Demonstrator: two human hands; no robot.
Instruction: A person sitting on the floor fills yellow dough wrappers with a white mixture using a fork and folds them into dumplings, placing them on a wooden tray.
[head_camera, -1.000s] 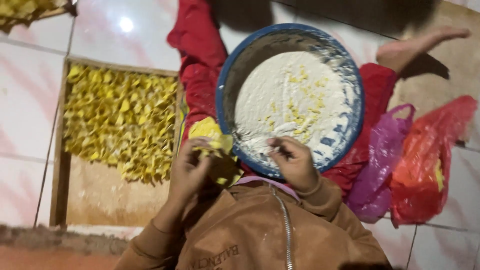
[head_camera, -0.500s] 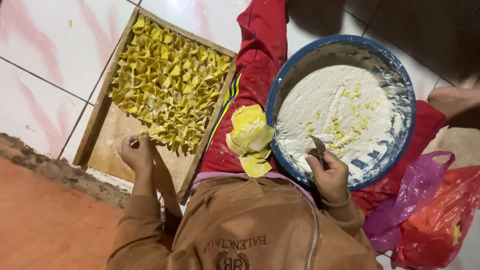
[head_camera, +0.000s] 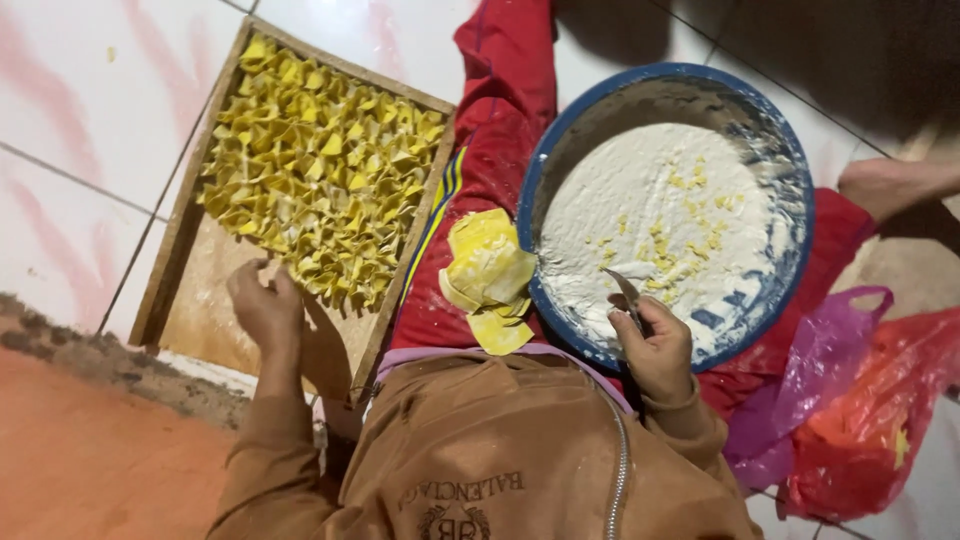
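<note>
wooden tray (head_camera: 180, 245) under left hand (head_camera: 265, 310); right hand (head_camera: 655, 350) holds spoon (head_camera: 628, 298).

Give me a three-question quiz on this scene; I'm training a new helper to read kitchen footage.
1. True or false: the left hand rests at the folded yellow dumplings in the wooden tray.
2. What does the right hand hold? A) a small metal utensil B) a plastic bag C) a cup
3. Fill in: the stack of yellow wrappers lies on the person's red-trousered ____.

Key: 1 true. 2 A; its tip reaches over the white filling in the blue bowl. 3 lap.
</note>
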